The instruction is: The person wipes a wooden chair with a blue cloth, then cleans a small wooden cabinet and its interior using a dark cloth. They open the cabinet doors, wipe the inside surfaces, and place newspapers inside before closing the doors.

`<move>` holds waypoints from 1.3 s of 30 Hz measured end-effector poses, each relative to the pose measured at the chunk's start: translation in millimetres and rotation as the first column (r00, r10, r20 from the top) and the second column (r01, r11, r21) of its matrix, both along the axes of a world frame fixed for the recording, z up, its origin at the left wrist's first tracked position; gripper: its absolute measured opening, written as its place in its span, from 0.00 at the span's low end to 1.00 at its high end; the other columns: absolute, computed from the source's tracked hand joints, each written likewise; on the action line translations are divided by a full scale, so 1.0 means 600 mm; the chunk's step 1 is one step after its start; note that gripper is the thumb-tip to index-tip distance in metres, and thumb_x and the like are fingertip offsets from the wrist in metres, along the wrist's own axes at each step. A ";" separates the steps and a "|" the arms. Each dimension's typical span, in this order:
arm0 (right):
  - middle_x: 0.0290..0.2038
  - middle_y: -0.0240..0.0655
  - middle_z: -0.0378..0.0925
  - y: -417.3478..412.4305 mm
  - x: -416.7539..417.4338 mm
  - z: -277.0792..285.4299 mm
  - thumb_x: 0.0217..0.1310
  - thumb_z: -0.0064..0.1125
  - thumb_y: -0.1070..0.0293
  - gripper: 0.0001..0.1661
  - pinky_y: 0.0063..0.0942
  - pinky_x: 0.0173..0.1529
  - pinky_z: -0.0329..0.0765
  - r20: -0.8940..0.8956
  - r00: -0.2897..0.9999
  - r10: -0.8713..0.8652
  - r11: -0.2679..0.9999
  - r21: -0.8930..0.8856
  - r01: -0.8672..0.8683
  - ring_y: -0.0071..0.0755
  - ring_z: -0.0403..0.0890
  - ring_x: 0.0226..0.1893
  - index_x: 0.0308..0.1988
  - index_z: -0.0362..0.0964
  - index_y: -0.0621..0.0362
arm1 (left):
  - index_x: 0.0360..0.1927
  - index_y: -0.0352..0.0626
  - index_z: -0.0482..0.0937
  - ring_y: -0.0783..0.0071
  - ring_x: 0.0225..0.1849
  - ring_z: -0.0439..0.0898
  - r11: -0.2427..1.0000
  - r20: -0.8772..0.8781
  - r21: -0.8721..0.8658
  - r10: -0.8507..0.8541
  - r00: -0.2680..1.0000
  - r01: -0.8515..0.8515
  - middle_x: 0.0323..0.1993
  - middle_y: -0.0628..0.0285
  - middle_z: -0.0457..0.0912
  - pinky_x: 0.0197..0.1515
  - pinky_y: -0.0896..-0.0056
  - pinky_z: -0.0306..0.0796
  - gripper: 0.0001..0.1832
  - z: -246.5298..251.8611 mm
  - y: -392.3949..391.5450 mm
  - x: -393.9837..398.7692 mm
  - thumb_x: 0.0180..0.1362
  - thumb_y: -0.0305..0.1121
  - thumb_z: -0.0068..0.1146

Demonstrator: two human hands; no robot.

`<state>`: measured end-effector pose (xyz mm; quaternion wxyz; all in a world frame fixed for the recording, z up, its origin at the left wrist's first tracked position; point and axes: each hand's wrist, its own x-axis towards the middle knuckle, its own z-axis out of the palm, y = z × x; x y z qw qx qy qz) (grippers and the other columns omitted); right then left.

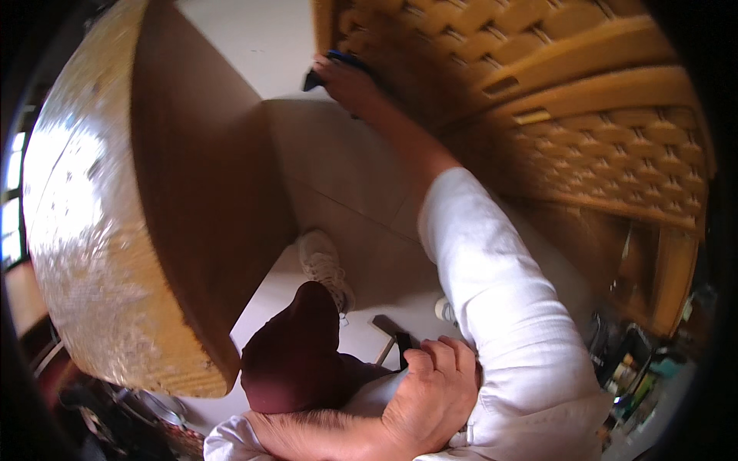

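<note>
My right arm reaches forward in a white sleeve. My right hand (341,78), blurred, is closed around a dark object with a blue edge (314,79), beside the edge of the carved wooden furniture (519,34). What this object is, I cannot tell. Low in the view, my left hand (435,386) rests bent across my waist against the white shirt, fingers curled. A black strip (405,348) shows just beyond its fingertips; whether the hand grips it is unclear. At the left stands a large wooden piece with a rough, shiny curved edge (104,230) and a smooth brown side (213,173).
Woven-pattern carved panels (617,155) in wooden frames fill the right side. Tiled floor (357,184) lies between the pieces, where my white shoe (323,265) stands. Mixed items (634,374) lie at the lower right. A round metallic item (164,406) and dark clutter are at the lower left.
</note>
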<state>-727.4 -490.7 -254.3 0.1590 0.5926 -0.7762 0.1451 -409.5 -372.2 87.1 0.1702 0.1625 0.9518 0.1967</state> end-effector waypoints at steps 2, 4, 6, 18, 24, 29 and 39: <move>0.60 0.32 0.58 -0.002 -0.016 -0.038 0.51 0.47 0.73 0.24 0.23 0.62 0.60 -0.019 0.999 0.046 0.995 -0.084 -0.048 0.33 0.60 0.61 0.51 0.66 0.61 | 0.35 0.31 0.76 0.67 0.36 0.70 0.999 0.007 -0.009 -0.041 0.999 0.041 0.37 0.53 0.73 0.35 0.69 0.66 0.17 -0.001 -0.006 0.003 0.48 0.36 0.48; 0.61 0.32 0.59 0.046 -0.035 -0.042 0.51 0.48 0.72 0.24 0.24 0.62 0.60 0.017 0.998 0.062 0.998 -0.022 -0.061 0.33 0.59 0.61 0.51 0.67 0.60 | 0.37 0.29 0.75 0.65 0.38 0.70 0.992 0.041 -0.004 -0.125 0.991 0.126 0.39 0.51 0.71 0.35 0.69 0.66 0.19 0.001 -0.009 -0.001 0.47 0.35 0.48; 0.61 0.31 0.59 0.060 0.021 0.004 0.51 0.48 0.72 0.24 0.23 0.62 0.60 -0.024 0.999 0.046 0.971 0.236 -0.039 0.33 0.59 0.62 0.51 0.67 0.58 | 0.38 0.29 0.75 0.65 0.38 0.69 0.990 0.097 -0.004 -0.143 0.985 0.144 0.39 0.50 0.71 0.35 0.69 0.66 0.19 0.006 -0.003 0.000 0.46 0.35 0.48; 0.59 0.28 0.64 0.484 0.082 0.208 0.52 0.52 0.69 0.11 0.30 0.67 0.51 -0.156 0.982 -0.111 0.705 0.684 0.188 0.33 0.52 0.66 0.36 0.79 0.52 | 0.23 0.44 0.73 0.74 0.28 0.74 0.994 -0.251 0.058 -0.074 0.965 0.091 0.23 0.65 0.70 0.25 0.75 0.68 0.02 -0.002 0.058 0.060 0.44 0.28 0.53; 0.52 0.35 0.71 0.598 0.202 0.300 0.56 0.51 0.71 0.15 0.33 0.56 0.65 0.110 0.643 -0.758 0.621 0.423 0.660 0.40 0.67 0.55 0.45 0.75 0.56 | 0.32 0.44 0.76 0.66 0.39 0.76 0.999 -0.223 0.006 -0.031 0.974 0.033 0.31 0.60 0.74 0.33 0.70 0.72 0.10 -0.009 0.050 0.017 0.44 0.32 0.60; 0.41 0.30 0.75 0.519 0.312 0.461 0.61 0.50 0.64 0.20 0.22 0.44 0.73 0.994 -0.092 0.063 0.844 -0.004 0.537 0.20 0.73 0.38 0.50 0.68 0.62 | 0.55 0.49 0.68 0.54 0.54 0.68 0.963 -0.385 0.163 0.261 0.885 -0.213 0.52 0.50 0.66 0.44 0.59 0.72 0.32 0.006 0.043 -0.003 0.42 0.34 0.65; 0.57 0.39 0.64 0.448 0.213 0.468 0.64 0.46 0.53 0.23 0.41 0.54 0.67 0.999 0.034 -0.002 0.750 -0.020 0.661 0.41 0.63 0.60 0.54 0.66 0.54 | 0.57 0.44 0.65 0.49 0.41 0.77 0.883 -0.259 0.266 0.453 0.853 -0.388 0.49 0.43 0.69 0.41 0.59 0.74 0.35 0.030 -0.021 -0.009 0.40 0.24 0.59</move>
